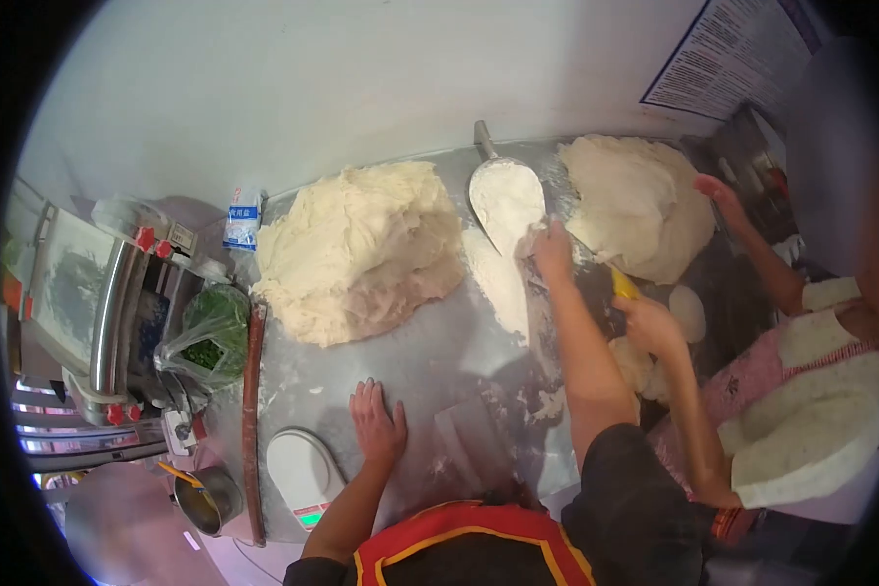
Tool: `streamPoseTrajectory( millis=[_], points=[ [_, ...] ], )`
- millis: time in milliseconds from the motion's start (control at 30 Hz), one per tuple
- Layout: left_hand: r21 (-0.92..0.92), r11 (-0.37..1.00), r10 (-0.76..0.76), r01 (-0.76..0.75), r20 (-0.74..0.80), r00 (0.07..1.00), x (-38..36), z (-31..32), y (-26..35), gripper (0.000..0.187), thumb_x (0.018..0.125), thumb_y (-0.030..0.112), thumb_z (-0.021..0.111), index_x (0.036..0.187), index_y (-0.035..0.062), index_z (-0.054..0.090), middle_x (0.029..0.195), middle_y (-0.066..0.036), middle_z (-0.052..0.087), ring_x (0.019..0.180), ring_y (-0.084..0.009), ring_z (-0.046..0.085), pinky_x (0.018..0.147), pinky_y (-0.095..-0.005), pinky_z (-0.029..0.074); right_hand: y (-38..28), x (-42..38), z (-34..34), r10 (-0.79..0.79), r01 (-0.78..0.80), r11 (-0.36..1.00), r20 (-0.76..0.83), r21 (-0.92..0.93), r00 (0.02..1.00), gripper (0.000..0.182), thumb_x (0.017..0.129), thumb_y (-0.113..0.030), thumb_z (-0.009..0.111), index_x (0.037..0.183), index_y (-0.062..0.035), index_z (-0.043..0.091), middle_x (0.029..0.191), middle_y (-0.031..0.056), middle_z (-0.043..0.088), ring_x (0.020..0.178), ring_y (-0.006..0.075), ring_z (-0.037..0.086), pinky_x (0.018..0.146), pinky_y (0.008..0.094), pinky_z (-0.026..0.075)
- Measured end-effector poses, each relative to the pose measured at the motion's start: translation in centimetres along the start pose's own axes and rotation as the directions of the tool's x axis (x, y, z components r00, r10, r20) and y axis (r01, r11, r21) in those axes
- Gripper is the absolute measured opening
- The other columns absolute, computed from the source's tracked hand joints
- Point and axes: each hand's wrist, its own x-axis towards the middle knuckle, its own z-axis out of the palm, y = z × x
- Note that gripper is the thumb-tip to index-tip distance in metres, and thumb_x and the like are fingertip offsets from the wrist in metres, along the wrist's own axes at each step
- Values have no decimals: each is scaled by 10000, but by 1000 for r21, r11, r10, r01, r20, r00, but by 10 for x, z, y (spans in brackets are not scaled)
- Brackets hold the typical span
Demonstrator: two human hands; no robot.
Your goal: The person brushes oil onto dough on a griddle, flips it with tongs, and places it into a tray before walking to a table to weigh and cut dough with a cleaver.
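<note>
My left hand (377, 422) lies flat on the metal worktop, fingers spread and holding nothing. Beside it stands a white kitchen scale (301, 467) with a lit green display. My right hand (555, 252) reaches forward to the right edge of a metal scoop (506, 195) full of white flour. Its fingers are curled at the flour; what they hold, if anything, is hidden. A trail of loose flour (498, 288) runs below the scoop. Left of the scoop sits a large mound of dough (361, 249), and a second dough mass (640, 207) lies to the right.
At the right, a co-worker's hand grips a yellow-handled tool (623, 284) near small dough pieces (689, 313). On the left are a roller machine (112, 317), a bag of greens (213, 332), a long brown rod (253, 420), a metal pot (208, 500) and a blue-white packet (242, 223).
</note>
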Motion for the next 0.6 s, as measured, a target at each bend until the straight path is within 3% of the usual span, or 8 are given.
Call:
streamPoseTrajectory(
  millis=[33,67,133,200,333,433,533,600],
  points=[
    [-10,1000,0,0,1,1000,0,0,-1,497,814,195,578,1238,-15,425,1304,-197,426,1267,-372,337,1070,-489,227,-16,-16,-10,-62,63,997,4,-50,998,222,835,-138,492,939,32,589,829,201,586,758,345,550,716,417,440],
    [-14,1000,-7,7,4,1000,0,0,-1,496,819,204,575,1238,-17,425,1299,-199,430,1266,-371,337,1072,-490,223,-51,-39,-39,-11,9,1000,128,17,992,254,845,-173,497,972,26,592,900,228,588,836,381,536,798,436,426],
    [-24,999,-24,24,12,1000,-2,0,-1,497,829,220,570,1238,-22,425,1290,-203,437,1266,-370,335,1077,-491,216,-121,-82,-98,4,170,942,515,-290,857,262,805,-122,509,986,31,621,1004,227,581,899,380,524,850,425,409],
    [-23,1000,-18,18,-8,1000,-4,2,-2,487,841,231,554,1235,-28,430,1295,-202,437,1273,-363,330,1084,-482,206,-81,-162,-93,-280,274,960,281,60,918,316,786,-71,528,1086,15,576,1128,224,531,1032,376,474,904,431,374],
    [-32,998,-53,54,4,999,-8,1,-2,483,856,255,531,1232,-35,442,1313,-199,428,1287,-343,322,1093,-463,197,-98,-263,-163,-275,304,952,537,36,797,520,732,-118,669,1184,-9,437,1215,222,456,1082,395,433,919,445,358],
    [-43,999,-13,11,-29,1000,-12,16,-15,495,853,266,539,1235,-35,448,1315,-200,432,1290,-335,324,1094,-458,201,-100,-339,-205,-12,93,992,646,-91,763,647,683,-192,732,1207,17,413,1217,239,438,1115,394,407,957,444,343],
    [-119,992,32,-46,-112,993,-14,23,-26,516,838,264,568,1243,-30,446,1296,-205,452,1275,-347,342,1086,-461,217,-81,-395,-212,-25,150,975,590,-164,807,667,689,-185,728,1227,29,396,1165,240,453,1099,398,411,947,445,348],
    [-242,970,-2,-25,-109,994,-16,26,-30,538,832,261,581,1264,-21,429,1296,-206,450,1260,-359,355,1077,-468,232,-68,-402,-207,10,123,973,564,-198,826,581,700,-103,676,1198,37,410,1121,238,465,1077,405,420,934,456,349]
  ],
)
